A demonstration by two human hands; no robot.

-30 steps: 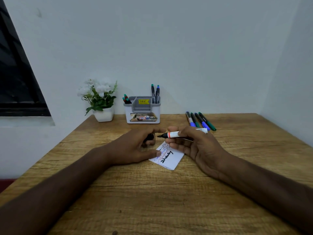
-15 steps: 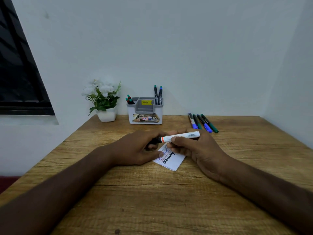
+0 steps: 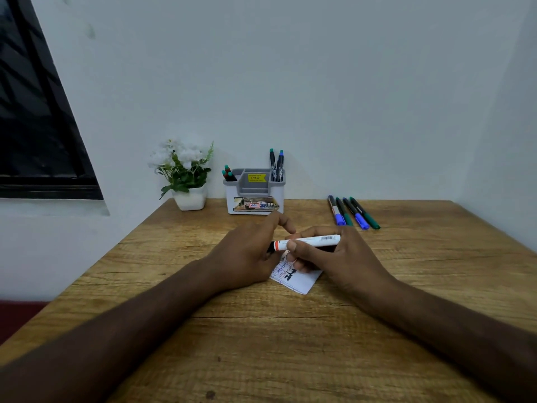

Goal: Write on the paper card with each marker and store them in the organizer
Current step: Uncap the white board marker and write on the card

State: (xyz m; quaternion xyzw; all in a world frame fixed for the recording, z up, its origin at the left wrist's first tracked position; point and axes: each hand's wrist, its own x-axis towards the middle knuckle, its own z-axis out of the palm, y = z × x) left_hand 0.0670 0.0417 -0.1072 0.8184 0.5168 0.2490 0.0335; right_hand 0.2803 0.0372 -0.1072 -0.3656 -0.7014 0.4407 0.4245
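A white marker (image 3: 315, 240) with an orange band lies level above the paper card (image 3: 302, 282), which has several scribbled lines on it. My right hand (image 3: 334, 263) grips the marker's white barrel. My left hand (image 3: 250, 254) holds the black cap (image 3: 271, 247) at the marker's left end; the cap is mostly hidden behind my fingers. The grey and white organizer (image 3: 255, 196) stands at the back by the wall, with short markers (image 3: 228, 173) in its left slot and two tall markers (image 3: 276, 165) in its right slot.
Several loose blue and green markers (image 3: 353, 212) lie side by side at the back right of the wooden table (image 3: 290, 344). A white pot of flowers (image 3: 186, 175) stands left of the organizer. A dark window is at the far left.
A second ago the marker's tip was bare and the cap was apart in my left hand. My hands came together and the cap now sits over the tip.
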